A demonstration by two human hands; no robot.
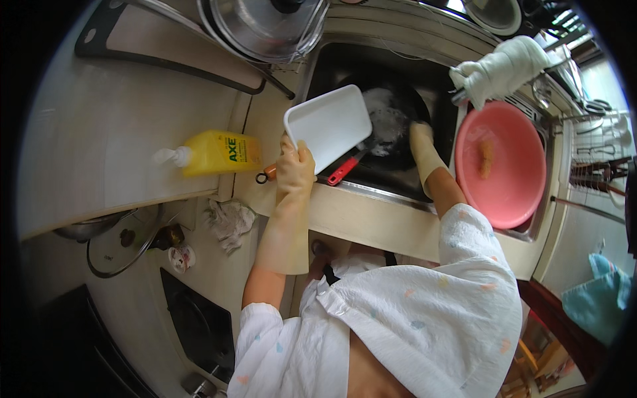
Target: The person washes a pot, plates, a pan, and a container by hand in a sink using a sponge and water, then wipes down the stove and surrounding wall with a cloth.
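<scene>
My left hand (295, 161), in a cream rubber glove, grips the near left end of a white rectangular tray (331, 124), held tilted over the sink's left edge. In the black sink (443, 89) sits a dark round pan (417, 102) with suds and water (385, 117) in it. My right hand (422, 137), gloved as well, is at the pan's right side; its fingers are blurred and partly hidden. A red handle (343, 171) leans over the sink's front rim beside the tray. Under my left wrist an orange-brown handle (269, 172) with a ring sticks out.
Right of the sink stands a pink basin (517, 199) holding a yellowish scrubber (485, 159). A cloth-wrapped faucet (507, 69) reaches over the back right. A yellow AXE soap bottle (214, 153) lies in view at left, near a cutting board (169, 54) and a pot lid (268, 30).
</scene>
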